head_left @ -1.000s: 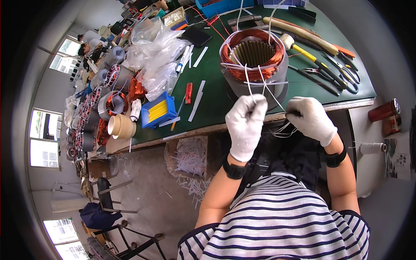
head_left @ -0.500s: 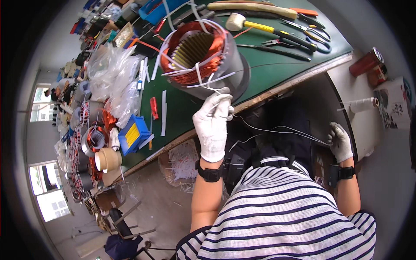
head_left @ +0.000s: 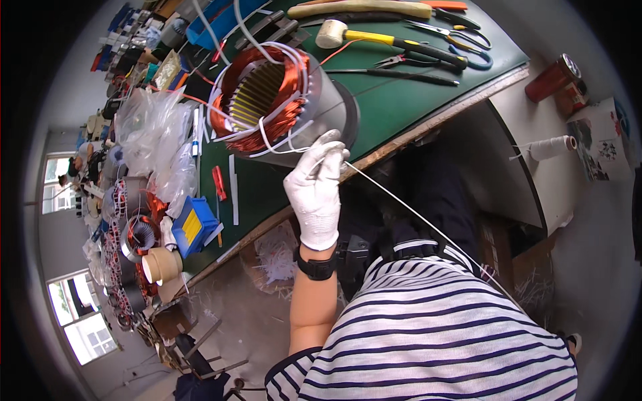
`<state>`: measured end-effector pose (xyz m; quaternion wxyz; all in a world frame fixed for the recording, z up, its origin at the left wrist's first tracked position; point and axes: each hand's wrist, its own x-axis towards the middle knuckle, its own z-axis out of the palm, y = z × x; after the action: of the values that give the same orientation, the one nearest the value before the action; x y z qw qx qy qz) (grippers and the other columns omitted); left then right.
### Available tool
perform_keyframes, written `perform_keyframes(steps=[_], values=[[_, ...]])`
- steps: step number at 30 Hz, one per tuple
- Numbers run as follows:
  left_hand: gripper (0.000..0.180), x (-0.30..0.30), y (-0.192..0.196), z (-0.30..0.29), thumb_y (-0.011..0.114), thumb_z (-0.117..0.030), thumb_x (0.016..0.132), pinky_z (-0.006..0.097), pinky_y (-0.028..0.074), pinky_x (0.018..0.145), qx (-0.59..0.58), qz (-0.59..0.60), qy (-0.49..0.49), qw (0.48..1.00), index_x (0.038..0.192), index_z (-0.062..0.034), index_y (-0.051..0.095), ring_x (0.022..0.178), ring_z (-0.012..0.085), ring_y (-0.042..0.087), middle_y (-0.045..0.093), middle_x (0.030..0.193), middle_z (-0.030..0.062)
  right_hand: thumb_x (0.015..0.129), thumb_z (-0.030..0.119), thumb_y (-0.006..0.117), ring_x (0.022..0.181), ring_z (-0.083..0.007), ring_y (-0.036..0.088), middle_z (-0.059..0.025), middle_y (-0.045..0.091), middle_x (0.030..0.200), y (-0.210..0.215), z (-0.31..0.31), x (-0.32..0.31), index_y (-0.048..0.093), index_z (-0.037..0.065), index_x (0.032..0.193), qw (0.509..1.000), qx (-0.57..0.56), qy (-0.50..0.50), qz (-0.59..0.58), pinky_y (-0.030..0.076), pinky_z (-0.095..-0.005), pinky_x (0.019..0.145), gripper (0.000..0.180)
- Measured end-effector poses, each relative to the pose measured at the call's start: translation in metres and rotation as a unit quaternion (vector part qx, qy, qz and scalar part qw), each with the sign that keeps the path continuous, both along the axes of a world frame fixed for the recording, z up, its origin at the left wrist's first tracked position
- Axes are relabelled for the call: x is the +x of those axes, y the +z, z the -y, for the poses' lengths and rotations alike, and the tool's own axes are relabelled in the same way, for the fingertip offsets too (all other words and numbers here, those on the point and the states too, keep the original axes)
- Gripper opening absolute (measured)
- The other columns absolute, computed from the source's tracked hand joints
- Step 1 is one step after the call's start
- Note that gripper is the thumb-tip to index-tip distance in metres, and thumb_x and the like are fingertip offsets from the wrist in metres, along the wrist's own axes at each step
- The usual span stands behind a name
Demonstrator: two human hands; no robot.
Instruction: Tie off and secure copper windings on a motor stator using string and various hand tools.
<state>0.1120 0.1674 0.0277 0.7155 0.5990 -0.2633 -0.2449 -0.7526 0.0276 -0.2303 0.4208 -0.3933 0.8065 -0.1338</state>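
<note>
A motor stator [head_left: 328, 100], a grey metal cylinder with copper windings [head_left: 291, 93] at its open end, lies tilted on the green bench. White cord [head_left: 408, 206] loops around the windings' near edge. My left hand [head_left: 315, 187], in a white knit glove, pinches the cord just below the stator's near side. From those fingers the cord runs taut down to the right, passing out of sight behind my striped shirt. My right hand is hidden; only a small sliver of skin or glove shows beside the right sleeve.
On the bench lie a mallet [head_left: 361, 35], scissors [head_left: 461, 35], pliers [head_left: 401, 60] and a long dark rod [head_left: 394, 75]. Left are plastic bags [head_left: 157, 134], a red-handled tool [head_left: 219, 182] and a blue box [head_left: 194, 224]. A cord spool [head_left: 550, 148] stands at right.
My right hand has drawn back down and to the right, out of view, and the slack cord is now taut. My left hand keeps its pinch near the stator. The whole view has shifted slightly.
</note>
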Motion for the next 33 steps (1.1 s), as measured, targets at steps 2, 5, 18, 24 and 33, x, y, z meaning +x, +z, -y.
perform_keyframes(steps=[2, 5, 18, 24, 33], values=[[0.014, -0.001, -0.009, 0.0, 0.06, -0.003, 0.089, 0.022, 0.05, 0.074, 0.006, 0.048, 0.017, 0.999, 0.1, 0.0026, 0.066, 0.083, 0.0098, 0.061, 0.064, 0.101, 0.0068, 0.092, 0.017, 0.049, 0.081, -0.022, 0.057, -0.0079, 0.063, 0.095, 0.007, 0.018, 0.038, 0.06, 0.005, 0.109, 0.996, -0.028, 0.07, -0.04, 0.047, -0.036, 0.076, 0.024], [0.013, -0.002, -0.013, -0.023, 0.061, -0.007, 0.089, 0.021, 0.049, 0.069, 0.011, 0.095, 0.064, 0.993, 0.099, 0.0004, 0.067, 0.076, 0.0084, 0.06, 0.064, 0.09, 0.0033, 0.091, 0.015, 0.049, 0.08, -0.0209, 0.056, -0.0073, 0.065, 0.095, 0.019, 0.043, 0.11, 0.061, 0.003, 0.107, 0.974, -0.075, 0.192, -0.097, 0.046, -0.0351, 0.077, 0.024], [0.022, 0.005, -0.001, -0.07, 0.055, -0.016, 0.094, 0.027, 0.051, 0.064, -0.103, -0.074, 0.076, 0.989, 0.103, 0.0026, 0.063, 0.073, 0.0145, 0.063, 0.066, 0.094, 0.0118, 0.089, 0.031, 0.059, 0.057, -0.003, 0.041, 0.001, 0.056, 0.073, 0.275, -0.049, 0.773, 0.061, 0.002, 0.106, 0.673, 0.122, 0.464, 0.563, 0.031, -0.0158, 0.051, 0.033], [0.024, 0.01, -0.012, -0.075, 0.053, -0.018, 0.095, 0.029, 0.051, 0.065, -0.139, -0.097, 0.046, 0.985, 0.104, 0.0021, 0.062, 0.074, 0.0161, 0.062, 0.065, 0.094, 0.0136, 0.089, 0.016, 0.057, 0.057, -0.0025, 0.039, 0.004, 0.048, 0.065, 0.265, -0.008, 0.72, 0.063, 0.001, 0.091, 0.784, -0.056, 0.473, 0.399, 0.029, -0.0174, 0.052, 0.017], [0.019, 0.008, -0.008, -0.083, 0.056, -0.015, 0.093, 0.025, 0.051, 0.058, -0.132, -0.141, 0.204, 0.96, 0.104, -0.0005, 0.063, 0.066, 0.0121, 0.061, 0.066, 0.088, 0.01, 0.083, 0.005, 0.057, 0.058, -0.0132, 0.047, -0.0082, 0.051, 0.063, 0.266, -0.026, 0.728, 0.06, -0.004, 0.085, 0.668, -0.148, 0.683, 0.257, 0.042, -0.0263, 0.059, 0.009]])
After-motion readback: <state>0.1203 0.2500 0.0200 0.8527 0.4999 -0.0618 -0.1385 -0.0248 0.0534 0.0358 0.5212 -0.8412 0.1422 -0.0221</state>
